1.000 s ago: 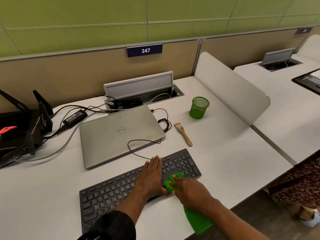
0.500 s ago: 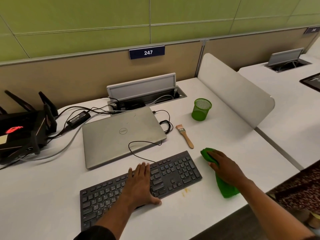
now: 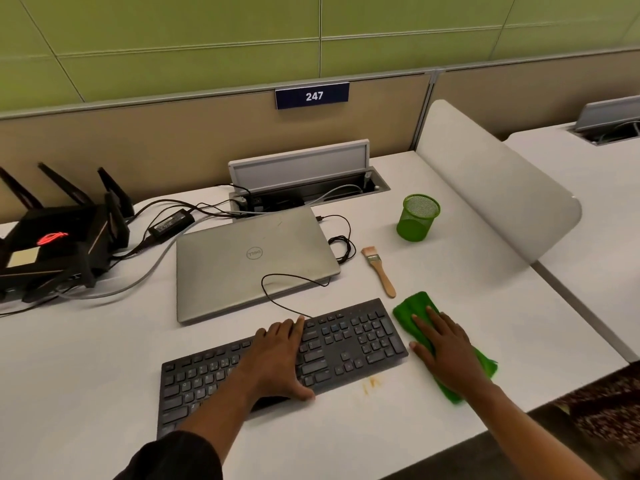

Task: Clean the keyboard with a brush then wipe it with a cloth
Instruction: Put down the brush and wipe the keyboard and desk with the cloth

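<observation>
A black keyboard (image 3: 353, 344) lies slanted on the white desk (image 3: 485, 306). My left hand (image 3: 277, 355) rests flat on its middle keys, fingers together. A green cloth (image 3: 412, 308) lies on the desk just right of the keyboard. My right hand (image 3: 446, 348) lies flat on top of it, fingers spread, pressing it to the desk. A small wooden-handled brush (image 3: 379, 270) lies behind the cloth, untouched. A small orange stain (image 3: 372, 382) marks the desk in front of the keyboard.
A closed silver laptop (image 3: 249, 261) sits behind the keyboard, a thin black cable (image 3: 277, 289) looping over it. A green mesh cup (image 3: 417, 218) stands back right. A black router (image 3: 59, 237) and cables fill the left. A white divider panel (image 3: 495, 188) borders the right.
My right hand carried the green cloth off the keyboard's right end and onto the desk beside it. My left hand slid a little left along the keys.
</observation>
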The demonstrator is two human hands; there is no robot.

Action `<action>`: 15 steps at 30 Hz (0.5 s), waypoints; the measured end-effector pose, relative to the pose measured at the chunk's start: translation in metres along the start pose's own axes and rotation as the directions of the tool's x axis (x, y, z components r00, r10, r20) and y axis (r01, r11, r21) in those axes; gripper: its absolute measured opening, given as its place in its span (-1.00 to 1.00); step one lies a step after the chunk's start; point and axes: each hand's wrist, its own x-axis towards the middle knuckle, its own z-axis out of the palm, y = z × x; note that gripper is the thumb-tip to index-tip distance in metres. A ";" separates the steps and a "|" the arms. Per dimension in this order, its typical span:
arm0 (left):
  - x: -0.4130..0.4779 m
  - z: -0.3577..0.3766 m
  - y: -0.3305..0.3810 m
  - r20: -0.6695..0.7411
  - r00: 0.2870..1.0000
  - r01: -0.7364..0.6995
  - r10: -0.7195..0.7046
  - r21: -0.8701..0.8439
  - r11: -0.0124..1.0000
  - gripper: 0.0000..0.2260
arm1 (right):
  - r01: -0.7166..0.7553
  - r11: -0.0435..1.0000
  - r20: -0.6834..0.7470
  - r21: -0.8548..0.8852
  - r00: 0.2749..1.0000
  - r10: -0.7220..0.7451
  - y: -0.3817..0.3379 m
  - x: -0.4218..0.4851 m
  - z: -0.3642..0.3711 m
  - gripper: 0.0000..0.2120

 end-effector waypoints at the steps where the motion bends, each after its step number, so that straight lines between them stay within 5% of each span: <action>1: 0.001 -0.003 -0.001 0.004 1.000 0.001 -0.001 0.000 1.000 0.25 | 0.009 1.000 -0.004 0.011 1.000 -0.008 0.000 0.001 0.000 -0.03; 8: 0.013 -0.038 -0.016 0.044 0.999 0.013 -0.010 -0.074 0.997 0.23 | 0.113 0.993 0.024 -0.024 0.993 -0.112 0.002 0.005 0.003 -0.13; 15: 0.018 -0.067 -0.024 -0.021 0.999 0.028 -0.027 0.048 0.998 0.22 | 0.173 0.985 0.036 -0.028 0.984 -0.172 -0.013 0.007 0.007 -0.13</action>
